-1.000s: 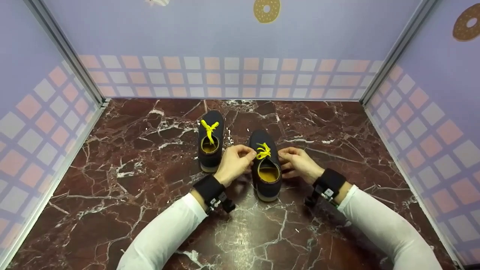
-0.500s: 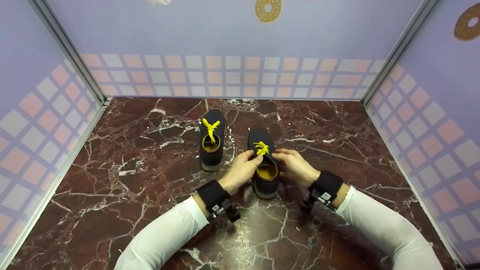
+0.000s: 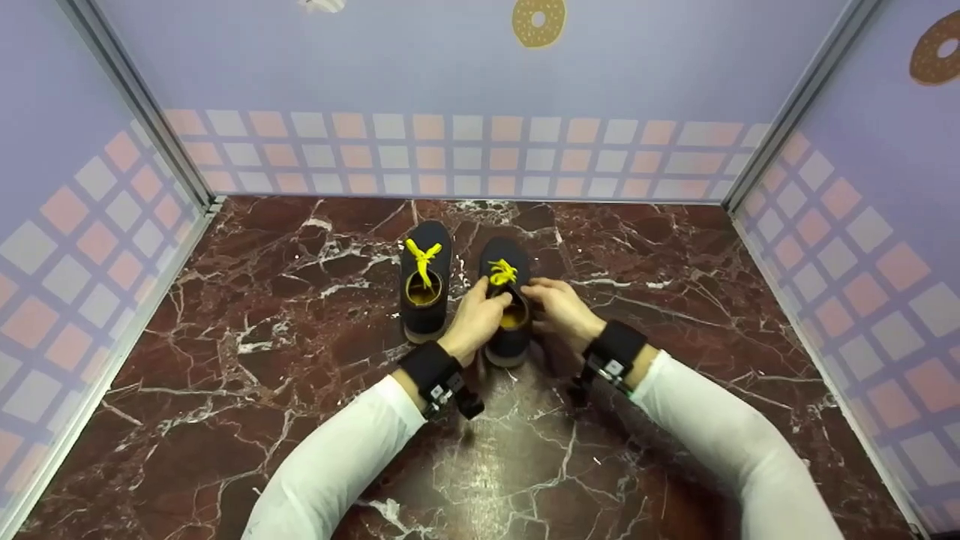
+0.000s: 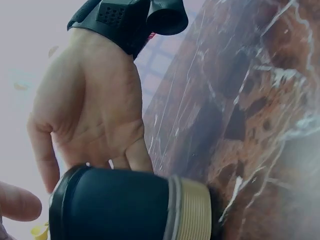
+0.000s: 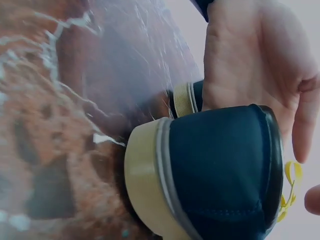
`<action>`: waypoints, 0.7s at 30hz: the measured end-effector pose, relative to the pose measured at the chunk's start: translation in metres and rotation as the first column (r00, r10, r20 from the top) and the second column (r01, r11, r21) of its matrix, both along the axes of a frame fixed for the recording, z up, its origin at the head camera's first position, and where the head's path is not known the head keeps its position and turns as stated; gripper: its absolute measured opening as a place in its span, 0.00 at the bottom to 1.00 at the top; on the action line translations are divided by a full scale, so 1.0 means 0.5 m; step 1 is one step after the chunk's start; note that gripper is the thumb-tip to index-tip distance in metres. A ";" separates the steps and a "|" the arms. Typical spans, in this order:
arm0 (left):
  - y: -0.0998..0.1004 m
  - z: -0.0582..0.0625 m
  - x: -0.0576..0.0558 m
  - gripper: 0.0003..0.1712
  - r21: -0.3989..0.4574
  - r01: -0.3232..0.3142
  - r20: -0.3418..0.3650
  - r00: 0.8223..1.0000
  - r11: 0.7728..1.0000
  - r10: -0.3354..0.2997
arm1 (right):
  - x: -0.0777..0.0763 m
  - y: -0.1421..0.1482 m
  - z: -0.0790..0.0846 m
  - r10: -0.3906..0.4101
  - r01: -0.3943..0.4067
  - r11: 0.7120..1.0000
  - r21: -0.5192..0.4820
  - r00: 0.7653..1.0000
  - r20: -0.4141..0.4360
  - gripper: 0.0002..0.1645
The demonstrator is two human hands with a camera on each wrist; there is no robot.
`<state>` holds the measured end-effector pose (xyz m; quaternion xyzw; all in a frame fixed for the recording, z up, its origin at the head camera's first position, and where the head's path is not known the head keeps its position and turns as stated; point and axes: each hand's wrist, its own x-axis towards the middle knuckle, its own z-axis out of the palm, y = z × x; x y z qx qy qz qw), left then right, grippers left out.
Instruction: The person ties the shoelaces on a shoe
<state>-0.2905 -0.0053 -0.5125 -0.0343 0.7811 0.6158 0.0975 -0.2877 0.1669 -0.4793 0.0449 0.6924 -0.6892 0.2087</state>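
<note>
Two dark sneakers with yellow laces and yellow insoles stand on the floor, toes pointing away. My left hand (image 3: 478, 319) grips the left side of the right-hand shoe (image 3: 505, 251), its thumb by the collar opening below the tied bow (image 3: 502, 271). On the opposite side, my right hand (image 3: 564, 311) holds the same shoe, fingertips at the collar edge. Both wrist views show the shoe's heel (image 4: 120, 205) close up, with the fingers partly hidden behind the upper. The left-hand shoe (image 3: 425, 315) stands close beside my left hand, its laces tied too.
The surface is a dark red marble-patterned floor (image 3: 262, 420) with white veins. A lilac back wall (image 3: 375, 67) with pink and white squares closes off the far side, and similar panels stand left and right. Black cameras are strapped to both wrists.
The right-hand shoe has shifted forward and to the left, closer to the other shoe. Both hands have moved along with it, the left thumb now over the collar. The left-hand shoe stays put.
</note>
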 end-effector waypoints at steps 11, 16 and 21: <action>0.011 -0.094 -0.129 0.53 -0.089 -0.069 -0.034 0.997 0.994 0.066 | -0.053 -0.041 -0.006 -0.067 0.065 0.994 -0.084 0.997 -0.027 0.34; 0.014 -0.064 -0.114 0.51 -0.127 -0.065 -0.011 0.998 0.990 0.064 | -0.060 -0.039 -0.009 -0.037 0.034 0.999 -0.039 0.998 -0.060 0.40; -0.001 0.013 -0.051 0.51 -0.191 0.003 -0.044 0.999 0.981 -0.011 | -0.059 -0.029 -0.009 0.059 -0.055 0.998 0.044 0.992 -0.114 0.44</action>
